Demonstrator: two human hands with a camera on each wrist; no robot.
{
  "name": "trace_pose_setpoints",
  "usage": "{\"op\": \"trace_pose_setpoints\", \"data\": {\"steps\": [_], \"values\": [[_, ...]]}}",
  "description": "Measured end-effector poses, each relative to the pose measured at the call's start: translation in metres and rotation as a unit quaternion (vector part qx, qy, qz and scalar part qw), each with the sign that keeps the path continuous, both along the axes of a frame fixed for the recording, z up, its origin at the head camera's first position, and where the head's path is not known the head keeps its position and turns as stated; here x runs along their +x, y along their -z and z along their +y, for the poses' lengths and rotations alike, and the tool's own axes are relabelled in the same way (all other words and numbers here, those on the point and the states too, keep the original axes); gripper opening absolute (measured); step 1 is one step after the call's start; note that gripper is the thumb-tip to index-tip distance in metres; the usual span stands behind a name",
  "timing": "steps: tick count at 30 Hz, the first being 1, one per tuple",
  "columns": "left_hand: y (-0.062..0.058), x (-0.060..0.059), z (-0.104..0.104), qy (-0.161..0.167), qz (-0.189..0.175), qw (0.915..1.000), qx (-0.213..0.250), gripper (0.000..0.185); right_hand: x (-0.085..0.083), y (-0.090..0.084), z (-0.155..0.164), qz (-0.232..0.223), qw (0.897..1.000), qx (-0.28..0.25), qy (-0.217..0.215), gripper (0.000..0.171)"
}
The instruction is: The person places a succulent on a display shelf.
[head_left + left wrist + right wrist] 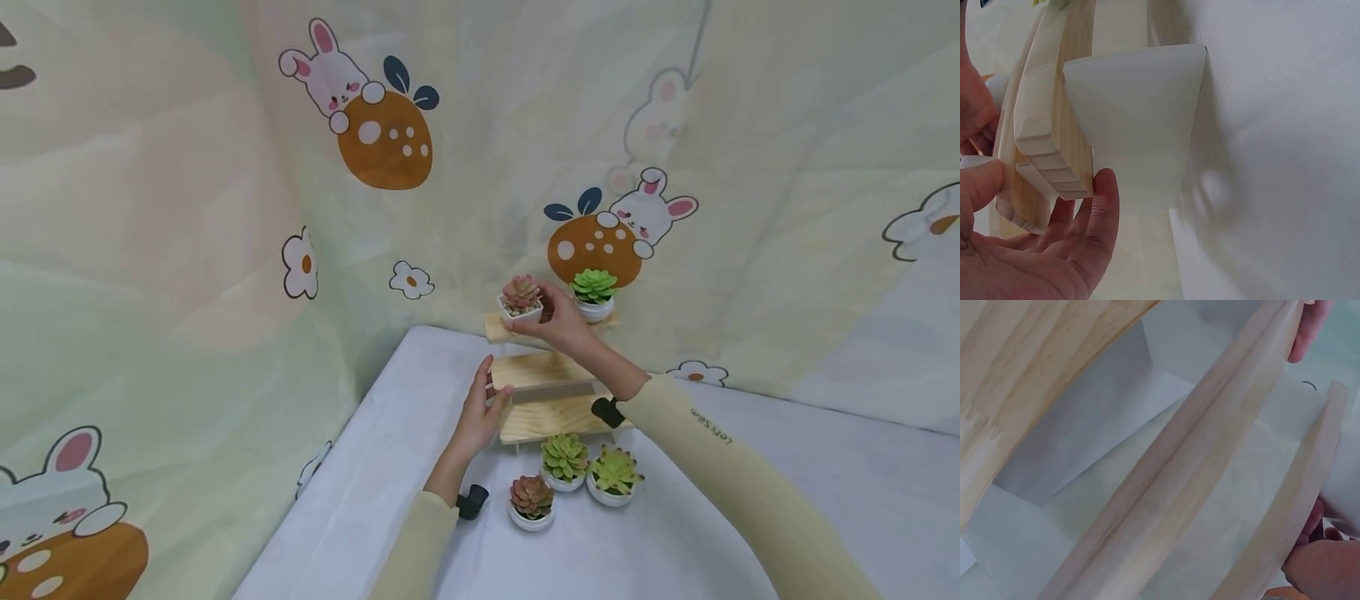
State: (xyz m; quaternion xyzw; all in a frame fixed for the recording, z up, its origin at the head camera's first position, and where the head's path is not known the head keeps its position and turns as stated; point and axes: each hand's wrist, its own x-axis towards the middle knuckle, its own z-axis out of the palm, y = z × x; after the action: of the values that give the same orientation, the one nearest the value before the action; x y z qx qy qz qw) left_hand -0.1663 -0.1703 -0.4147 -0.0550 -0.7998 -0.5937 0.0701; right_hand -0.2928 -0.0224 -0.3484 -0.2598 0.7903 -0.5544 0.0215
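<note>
On the top step of the wooden rack (545, 392), the right hand (558, 321) curls its fingers round a pink succulent (521, 298) in a white square pot, just beside a green succulent (594, 292) on the same step. The left hand (480, 408) lies flat with straight fingers against the rack's left end at the middle step. Three potted succulents (572, 479) stand together on the worktop (825, 492) before the rack.
</note>
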Motion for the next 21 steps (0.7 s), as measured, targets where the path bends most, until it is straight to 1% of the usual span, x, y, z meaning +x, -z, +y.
{"op": "trace_pose_setpoints", "data": {"steps": [3, 6, 9, 10, 13, 16, 21], "values": [[0.016, -0.006, 0.000, -0.005, 0.000, 1.0000, 0.005, 0.060, 0.002, 0.003, 0.002, -0.013, 1.000, -0.011, -0.014, 0.062], [0.031, -0.012, -0.002, -0.011, 0.000, 0.9999, 0.005, 0.062, 0.003, 0.006, 0.004, -0.021, 0.998, -0.037, -0.034, 0.062], [0.036, -0.013, -0.003, -0.012, 0.000, 0.9999, 0.008, 0.064, 0.006, 0.009, 0.006, -0.026, 0.997, -0.052, -0.042, 0.065], [0.036, -0.013, -0.003, -0.012, 0.000, 0.9999, 0.009, 0.065, 0.007, 0.010, 0.008, -0.028, 0.998, -0.050, -0.038, 0.067], [0.035, -0.013, -0.002, -0.014, -0.001, 0.9999, 0.007, 0.065, 0.013, 0.011, 0.012, -0.034, 0.998, -0.038, -0.023, 0.075], [0.029, -0.011, 0.000, -0.015, 0.000, 0.9999, 0.000, 0.063, 0.019, 0.012, 0.018, -0.040, 0.999, -0.031, -0.006, 0.078], [0.004, 0.001, 0.002, -0.004, 0.003, 1.0000, -0.005, 0.060, 0.030, 0.013, 0.030, -0.034, 0.999, -0.040, 0.002, 0.072]]}}
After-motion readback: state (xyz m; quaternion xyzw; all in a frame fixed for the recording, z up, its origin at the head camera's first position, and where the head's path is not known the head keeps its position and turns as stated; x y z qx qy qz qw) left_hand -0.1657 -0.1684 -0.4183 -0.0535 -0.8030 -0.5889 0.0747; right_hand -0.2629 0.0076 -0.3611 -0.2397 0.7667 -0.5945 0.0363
